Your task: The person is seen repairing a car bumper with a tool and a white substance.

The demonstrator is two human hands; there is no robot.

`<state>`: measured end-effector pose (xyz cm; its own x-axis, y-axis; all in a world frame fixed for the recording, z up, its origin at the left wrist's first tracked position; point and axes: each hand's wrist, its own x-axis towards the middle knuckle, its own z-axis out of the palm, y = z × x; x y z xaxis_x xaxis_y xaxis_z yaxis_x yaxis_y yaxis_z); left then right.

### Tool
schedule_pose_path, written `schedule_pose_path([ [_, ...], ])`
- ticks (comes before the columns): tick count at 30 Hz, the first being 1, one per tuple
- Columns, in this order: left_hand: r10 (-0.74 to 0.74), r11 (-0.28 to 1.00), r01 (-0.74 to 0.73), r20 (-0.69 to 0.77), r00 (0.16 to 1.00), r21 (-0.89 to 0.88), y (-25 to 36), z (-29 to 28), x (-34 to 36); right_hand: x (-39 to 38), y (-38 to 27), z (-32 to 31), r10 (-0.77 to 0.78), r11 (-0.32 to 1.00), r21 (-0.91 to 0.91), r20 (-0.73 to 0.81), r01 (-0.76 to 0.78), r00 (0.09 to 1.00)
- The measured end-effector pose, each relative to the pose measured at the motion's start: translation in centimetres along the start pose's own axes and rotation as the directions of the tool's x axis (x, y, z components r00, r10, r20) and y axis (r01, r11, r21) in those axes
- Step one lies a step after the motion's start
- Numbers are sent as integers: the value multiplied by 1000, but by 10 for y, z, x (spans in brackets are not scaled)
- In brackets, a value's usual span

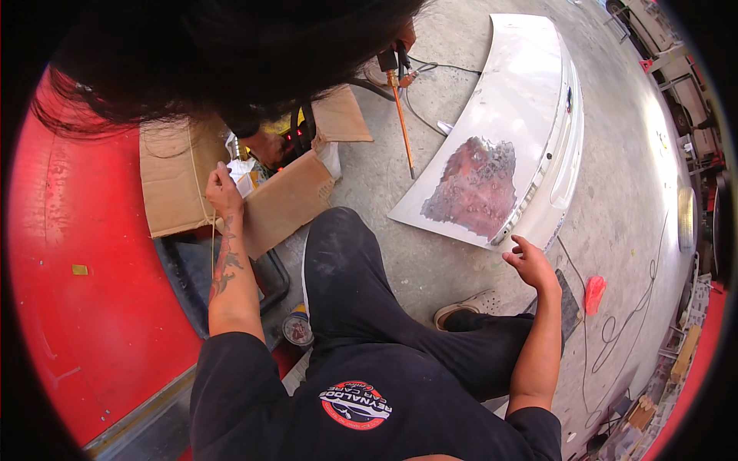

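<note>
My left hand is raised beside an open cardboard box, its fingers pinched together. What they hold, if anything, I cannot make out; a thin tan strand hangs just below it. My right hand hovers by the near end of a white car body panel, fingers loosely bent and apart, holding nothing. Near that end, the panel has a rough, reddish-grey patch where the white paint is gone. Inside the box are a yellow-and-black device with red lights and some white packaging.
Another person's dark-haired head covers the upper left. One hand of theirs holds a copper-coloured rod tool with cables; another reaches into the box. A red surface, a can and a red bag lie around.
</note>
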<state>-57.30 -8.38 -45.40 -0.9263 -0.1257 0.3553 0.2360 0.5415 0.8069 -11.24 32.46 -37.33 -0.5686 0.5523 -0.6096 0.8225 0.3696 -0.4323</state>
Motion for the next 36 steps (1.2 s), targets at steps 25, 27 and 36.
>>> schedule_pose_path([
  [25,-12,1000,12,11,1000,-16,6,-1,-1,1,7,4,-2,1000,-1,2,2,1000],
  [27,-41,999,41,25,999,14,9,-2,-2,1,6,4,-3,1000,0,3,3,1000],
  [36,-4,998,4,-1,1000,-62,12,-2,-4,-2,2,3,12,1000,-6,6,-12,1000],
])
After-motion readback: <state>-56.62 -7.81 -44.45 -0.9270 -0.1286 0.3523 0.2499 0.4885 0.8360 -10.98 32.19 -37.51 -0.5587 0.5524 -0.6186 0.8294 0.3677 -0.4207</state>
